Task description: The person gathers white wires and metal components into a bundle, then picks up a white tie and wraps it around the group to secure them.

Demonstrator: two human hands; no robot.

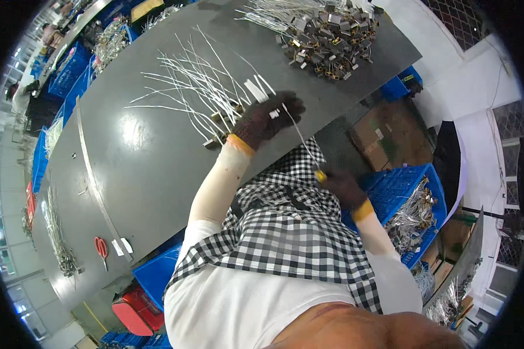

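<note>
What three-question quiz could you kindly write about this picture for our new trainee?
1. True or false: the red-handled scissors lie on the table, near one end of the long thin strip.

2. Which colour is the crate of silvery wires at the person's right?
A) Red
B) Blue
C) White

3. In a few words: which of the person's gloved hands has the small yellow piece at its fingertips?

Key:
1. True.
2. B.
3. The right hand.
</note>
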